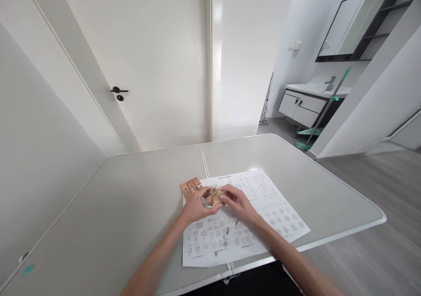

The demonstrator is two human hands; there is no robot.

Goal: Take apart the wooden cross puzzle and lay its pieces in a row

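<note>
A small wooden interlocking puzzle (216, 198) is held between my two hands above a printed sheet. My left hand (197, 205) curls round its left side, thumb below and fingers behind. With thumb and fingertips, my right hand (239, 201) pinches the puzzle's right side. Several flat wooden pieces with cut-out slots (190, 186) lie just beyond my left hand, partly hidden by it. Under both hands spreads the white sheet (276, 204), covered in rows of small grey drawings of puzzle shapes.
The grey folding table (131, 217) has a pale metal rim and a seam down its middle. Behind it stands a white door (158, 59) with a black handle (119, 90). At the right back are a washbasin cabinet (302, 105) and a green broom with dustpan (304, 144).
</note>
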